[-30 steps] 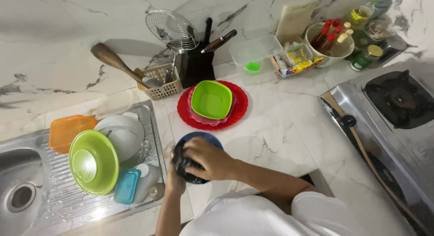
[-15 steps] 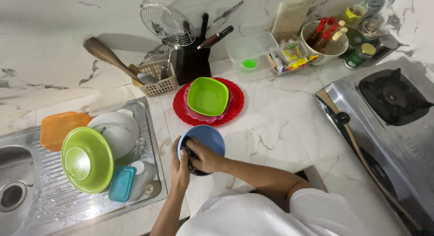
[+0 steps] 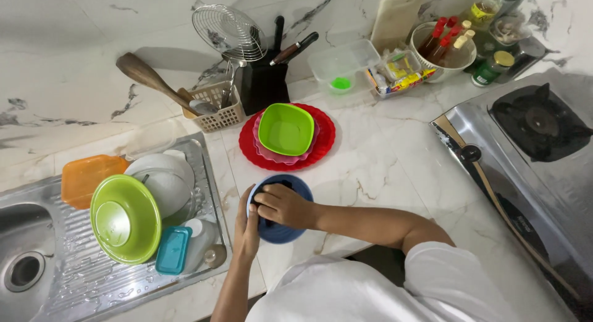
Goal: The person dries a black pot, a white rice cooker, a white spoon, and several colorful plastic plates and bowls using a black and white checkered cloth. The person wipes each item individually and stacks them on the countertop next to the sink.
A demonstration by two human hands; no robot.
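I'm wiping out the blue bowl [image 3: 279, 209], which sits on the desk [image 3: 395, 174] just in front of the red plate [image 3: 288, 137]. My left hand [image 3: 246, 225] is clasped round the bowl's left rim to steady it, and my right hand [image 3: 281, 205] is clenched inside on a dark cloth [image 3: 275, 186] (mostly hidden under my fingers). I judge the wipe is midway; next calls for turning the bowl under a firm grip

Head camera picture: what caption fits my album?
Left hand steadies a blue bowl; right hand presses inside it.
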